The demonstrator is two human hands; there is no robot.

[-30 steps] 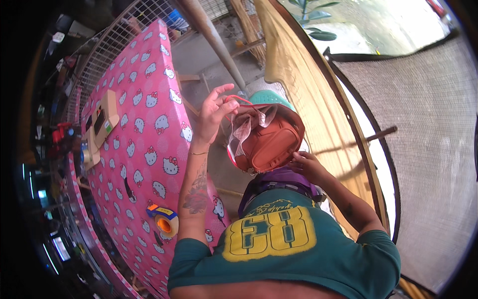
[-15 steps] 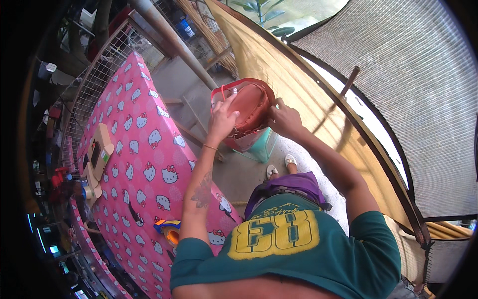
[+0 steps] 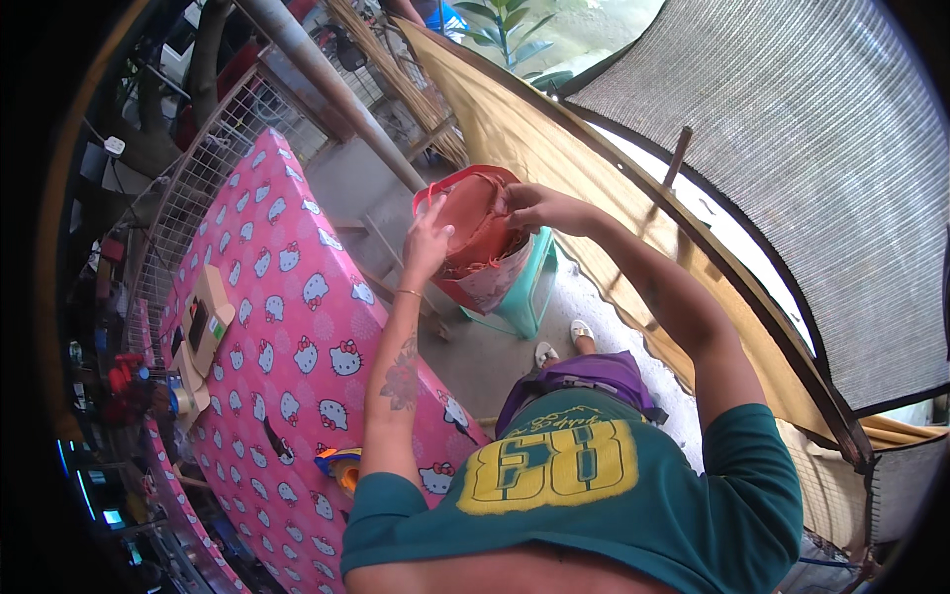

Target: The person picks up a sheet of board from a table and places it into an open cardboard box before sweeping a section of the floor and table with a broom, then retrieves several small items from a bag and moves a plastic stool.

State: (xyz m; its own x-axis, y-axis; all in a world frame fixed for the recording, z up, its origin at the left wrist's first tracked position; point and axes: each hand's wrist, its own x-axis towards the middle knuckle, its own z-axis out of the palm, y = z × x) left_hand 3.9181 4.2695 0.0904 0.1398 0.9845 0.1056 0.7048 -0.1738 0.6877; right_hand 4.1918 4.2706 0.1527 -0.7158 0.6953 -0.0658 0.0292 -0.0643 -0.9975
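Observation:
A reddish-brown, flat-faced thing with a gathered, seam-like edge [image 3: 463, 214] sits tilted in the mouth of a red-rimmed bag or bin with a patterned front [image 3: 490, 287]. It looks like a soft pouch or small bag, but its exact kind is unclear. My left hand [image 3: 427, 243] grips its left side, thumb on the near face and fingers toward the red rim. On the opposite side, my right hand [image 3: 542, 208] pinches the gathered edge, with its fingertips partly hidden. Under the container stands a teal plastic stool [image 3: 529, 297].
A table with a pink cartoon-print cover [image 3: 297, 307] lies to my left. On it are an opened cardboard box [image 3: 208, 317], a blue-and-orange tape dispenser [image 3: 341, 467] and a small black item [image 3: 277, 441]. A tan cloth screen [image 3: 594, 188] hangs on the right; a metal pole [image 3: 336, 89] slants ahead.
My right hand has moved left and turned over the gathered edge. The reddish-brown thing has tilted with it, while my left hand stays on its side. The view has shifted slightly.

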